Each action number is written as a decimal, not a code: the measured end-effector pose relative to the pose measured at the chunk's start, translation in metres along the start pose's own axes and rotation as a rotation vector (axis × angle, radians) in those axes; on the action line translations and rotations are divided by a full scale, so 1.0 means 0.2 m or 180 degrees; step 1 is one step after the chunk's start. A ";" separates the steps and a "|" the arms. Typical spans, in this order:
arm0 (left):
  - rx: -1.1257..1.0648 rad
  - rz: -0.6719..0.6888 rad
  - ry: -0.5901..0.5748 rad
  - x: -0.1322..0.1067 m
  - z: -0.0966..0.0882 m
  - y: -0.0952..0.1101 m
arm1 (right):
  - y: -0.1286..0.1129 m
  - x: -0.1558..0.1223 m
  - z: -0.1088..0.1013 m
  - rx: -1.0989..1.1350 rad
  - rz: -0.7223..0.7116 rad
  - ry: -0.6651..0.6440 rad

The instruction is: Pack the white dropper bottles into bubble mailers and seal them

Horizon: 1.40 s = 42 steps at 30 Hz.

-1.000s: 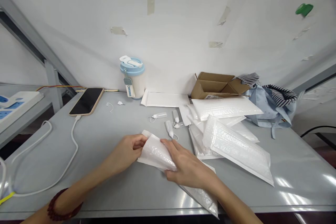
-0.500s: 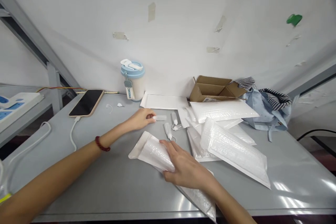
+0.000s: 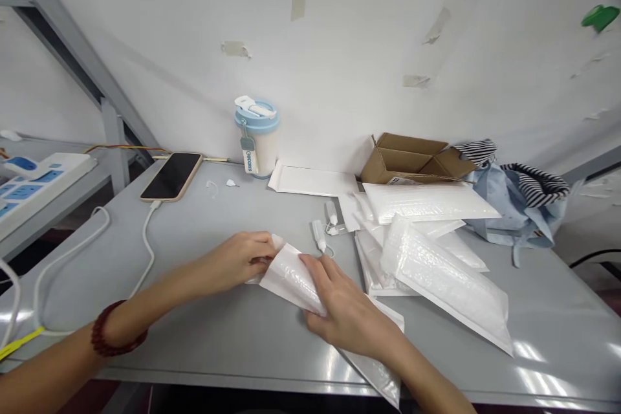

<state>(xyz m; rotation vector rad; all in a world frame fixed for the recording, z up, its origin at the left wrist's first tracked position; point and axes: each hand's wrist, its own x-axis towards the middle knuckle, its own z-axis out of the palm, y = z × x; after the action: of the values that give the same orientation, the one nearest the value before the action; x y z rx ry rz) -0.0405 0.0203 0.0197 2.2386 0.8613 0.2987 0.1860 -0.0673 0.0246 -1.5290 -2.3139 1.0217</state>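
Note:
My right hand (image 3: 347, 310) grips a white bubble mailer (image 3: 291, 275) around its middle, thumb below and fingers on top. At the mailer's open left end is my left hand (image 3: 247, 259), fingers curled together at the flap. The small white plastic bottle it took is hidden behind the fingers and the mailer's mouth. A few similar small bottles (image 3: 319, 236) with thin loops lie just beyond the mailer. Under my right wrist, another bubble mailer (image 3: 376, 375) reaches the table's front edge.
Several bubble mailers (image 3: 451, 284) are heaped on the right. Behind them stand an open cardboard box (image 3: 412, 158) and a light blue cloth bag (image 3: 509, 200). A lidded cup (image 3: 262, 142), a flat white mailer (image 3: 315, 181) and a charging phone (image 3: 172, 176) are at the back and left.
My left hand has taken a small bottle from the table and brought it back to the mailer's open end. My right hand keeps its grip. The view has shifted slightly.

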 end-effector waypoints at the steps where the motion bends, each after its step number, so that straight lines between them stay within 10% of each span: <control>1: -0.0101 0.0068 0.0008 0.02 0.03 0.02 | 0.00 0.00 0.00 0.0055 0.0004 0.0003; 10: -0.1872 -0.0597 -0.0894 0.03 0.01 0.08 | -0.01 0.00 -0.03 0.0330 0.0023 -0.0043; 17: -0.2068 -0.1412 0.1574 0.08 0.01 -0.01 | 0.04 0.04 0.02 0.0726 0.0596 0.1251; 22: -0.3601 -0.1034 0.0425 0.11 0.16 0.07 | 0.02 0.04 0.06 0.1087 0.0640 0.1458; 42: -0.3152 -0.0437 -0.0319 0.03 0.10 0.05 | 0.11 0.14 -0.03 0.4340 0.1121 0.0750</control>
<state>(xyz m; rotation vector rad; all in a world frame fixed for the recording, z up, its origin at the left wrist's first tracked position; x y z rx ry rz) -0.0219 0.0072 0.0120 1.2578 0.6069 0.4257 0.1930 -0.0356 0.0086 -1.2386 -0.7032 1.7713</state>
